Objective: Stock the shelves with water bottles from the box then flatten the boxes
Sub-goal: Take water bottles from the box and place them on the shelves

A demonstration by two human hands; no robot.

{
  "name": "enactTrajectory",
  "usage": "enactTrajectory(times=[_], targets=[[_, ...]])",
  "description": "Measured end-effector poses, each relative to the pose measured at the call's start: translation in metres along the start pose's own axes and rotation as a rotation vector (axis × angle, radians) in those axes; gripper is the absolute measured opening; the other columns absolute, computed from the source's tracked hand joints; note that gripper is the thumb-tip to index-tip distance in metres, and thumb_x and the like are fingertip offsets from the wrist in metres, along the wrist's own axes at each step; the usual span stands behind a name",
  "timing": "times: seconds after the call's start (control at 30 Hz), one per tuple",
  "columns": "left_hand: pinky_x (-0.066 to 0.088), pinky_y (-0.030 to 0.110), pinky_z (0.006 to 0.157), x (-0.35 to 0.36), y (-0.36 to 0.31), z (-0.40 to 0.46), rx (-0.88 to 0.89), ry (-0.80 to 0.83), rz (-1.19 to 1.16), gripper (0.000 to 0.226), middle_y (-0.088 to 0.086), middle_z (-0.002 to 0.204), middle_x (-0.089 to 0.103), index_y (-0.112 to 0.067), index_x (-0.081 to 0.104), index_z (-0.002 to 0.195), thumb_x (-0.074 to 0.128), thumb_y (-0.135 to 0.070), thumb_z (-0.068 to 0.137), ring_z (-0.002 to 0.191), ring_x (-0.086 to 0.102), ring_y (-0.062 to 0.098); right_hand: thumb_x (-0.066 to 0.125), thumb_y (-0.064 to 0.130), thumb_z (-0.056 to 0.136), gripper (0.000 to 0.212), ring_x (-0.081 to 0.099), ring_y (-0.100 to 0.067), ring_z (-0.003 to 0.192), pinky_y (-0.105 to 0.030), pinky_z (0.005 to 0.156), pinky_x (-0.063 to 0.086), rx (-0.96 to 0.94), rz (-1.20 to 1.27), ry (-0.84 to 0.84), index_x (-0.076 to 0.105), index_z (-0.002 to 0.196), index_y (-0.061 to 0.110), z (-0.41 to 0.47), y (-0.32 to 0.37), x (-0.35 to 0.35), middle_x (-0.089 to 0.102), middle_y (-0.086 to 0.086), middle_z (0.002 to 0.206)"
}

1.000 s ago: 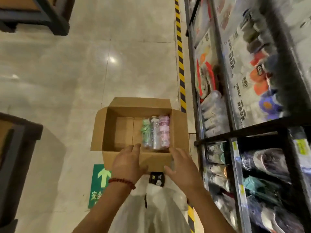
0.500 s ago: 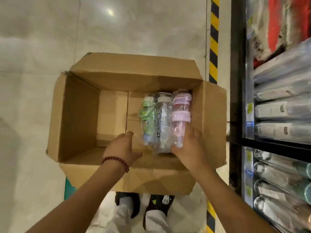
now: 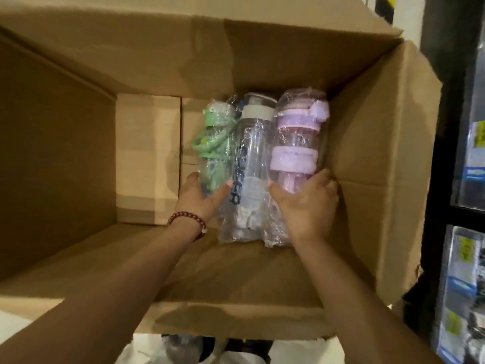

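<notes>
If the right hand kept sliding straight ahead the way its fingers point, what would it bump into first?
The right hand already grips the pink bottle, fingers pointing up along it. Going on, it would probably slide along that bottle toward its wide pink band, then meet the box's far wall. Depth is hard to judge.

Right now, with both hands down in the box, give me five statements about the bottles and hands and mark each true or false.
1. Three wrapped bottles stand side by side against the right wall of the cardboard box. True.
2. The left hand grips the pink bottle. False: it grips the green bottle; the right hand grips the pink bottle.
3. The clear bottle with the white collar stands between the other two. True.
4. The box's left half is packed with bottles. False: only bare cardboard shows there.
5. A bead bracelet sits on the right wrist. False: it is on the left wrist.
</notes>
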State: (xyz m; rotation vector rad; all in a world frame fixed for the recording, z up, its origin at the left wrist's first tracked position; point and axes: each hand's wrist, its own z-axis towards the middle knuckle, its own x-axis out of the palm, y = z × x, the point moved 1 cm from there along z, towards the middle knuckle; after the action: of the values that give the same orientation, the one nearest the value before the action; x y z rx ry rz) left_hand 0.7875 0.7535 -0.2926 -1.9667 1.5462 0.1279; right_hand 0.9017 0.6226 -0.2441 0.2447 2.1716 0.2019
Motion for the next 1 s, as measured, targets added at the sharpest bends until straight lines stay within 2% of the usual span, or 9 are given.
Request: enactTrajectory(times=[0.1,0.2,0.3,0.37,0.47,0.53,0.7,0.83,1.0], targets=[[0.039,0.038,0.101,-0.002,0.002,0.009,-0.015,-0.049,0.008,0.095,0.009,0.147,0.035,-0.012,0.023,0.146,0.064,-0.06,0.075,0.13,0.04,0.027,0.077,0.054,0.067,0.078,0.05,-0.03,0.109,-0.035,0.089,0.041,-0.015,0.074,0.079,0.049,0.118,0.003,0.01,-0.001,0.008,0.048,-0.013,0.119],[0.033,0.045,0.106,-0.008,0.002,0.007,0.012,-0.183,0.203,0.097,0.012,0.15,0.028,-0.014,0.024,0.146,0.065,-0.062,0.073,0.135,0.031,0.03,0.08,0.045,0.067,0.071,0.048,-0.02,0.104,-0.025,0.076,0.037,-0.024,0.157,0.157,0.048,0.118,0.008,0.011,-0.001,0.021,0.047,-0.006,0.114],[0.029,0.047,0.11,-0.013,-0.001,0.0,0.221,-0.376,0.432,0.09,0.013,0.145,0.029,-0.014,0.034,0.14,0.069,-0.058,0.07,0.134,0.027,0.03,0.083,0.031,0.066,0.067,0.056,-0.023,0.103,-0.025,0.076,0.044,0.011,0.191,0.268,0.049,0.12,0.008,0.005,-0.001,0.049,0.052,-0.006,0.116],[0.03,0.041,0.11,-0.011,-0.001,0.001,0.283,-0.309,0.496,0.085,0.013,0.141,0.033,-0.011,0.037,0.138,0.073,-0.05,0.072,0.131,0.031,0.028,0.083,0.036,0.06,0.076,0.058,-0.025,0.105,-0.035,0.085,0.052,0.043,0.213,0.312,0.048,0.123,0.011,-0.002,0.006,0.066,0.055,-0.007,0.118],[0.035,0.041,0.108,-0.006,-0.001,0.009,0.187,-0.198,0.502,0.085,0.012,0.14,0.04,-0.008,0.033,0.141,0.071,-0.046,0.076,0.13,0.037,0.028,0.064,0.068,0.037,0.102,0.061,-0.025,0.104,-0.04,0.087,0.054,0.089,0.31,0.264,0.051,0.122,0.013,-0.003,0.016,0.084,0.06,-0.007,0.116],[0.04,0.041,0.104,-0.003,0.0,0.012,0.174,-0.222,0.508,0.083,0.012,0.136,0.045,-0.008,0.033,0.141,0.07,-0.046,0.077,0.126,0.042,0.028,0.057,0.069,0.033,0.107,0.061,-0.027,0.104,-0.042,0.088,0.053,0.111,0.322,0.253,0.051,0.122,0.01,0.002,0.019,0.09,0.06,-0.009,0.116],[0.044,0.038,0.1,0.006,0.001,0.021,0.128,-0.13,0.404,0.092,0.005,0.139,0.047,-0.014,0.031,0.142,0.071,-0.056,0.07,0.124,0.048,0.024,0.072,0.058,0.043,0.097,0.061,-0.027,0.1,-0.04,0.084,0.053,0.154,0.367,0.282,0.047,0.124,0.009,0.011,0.025,0.089,0.06,-0.006,0.112],[0.048,0.034,0.09,0.002,-0.003,0.034,0.052,-0.021,0.292,0.095,0.002,0.122,0.057,-0.015,0.04,0.132,0.078,-0.059,0.057,0.109,0.056,0.022,0.083,0.043,0.061,0.077,0.059,-0.026,0.097,-0.035,0.082,0.051,0.208,0.448,0.244,0.042,0.115,0.006,0.018,0.017,0.087,0.057,-0.004,0.107],[0.039,0.026,0.091,-0.007,-0.015,0.036,-0.004,0.14,0.138,0.112,0.002,0.135,0.048,-0.014,0.031,0.141,0.085,-0.05,0.051,0.121,0.048,0.021,0.079,0.059,0.043,0.081,0.065,-0.017,0.083,-0.034,0.074,0.055,0.247,0.575,0.222,0.055,0.107,0.016,0.016,0.01,0.076,0.067,0.003,0.095]])
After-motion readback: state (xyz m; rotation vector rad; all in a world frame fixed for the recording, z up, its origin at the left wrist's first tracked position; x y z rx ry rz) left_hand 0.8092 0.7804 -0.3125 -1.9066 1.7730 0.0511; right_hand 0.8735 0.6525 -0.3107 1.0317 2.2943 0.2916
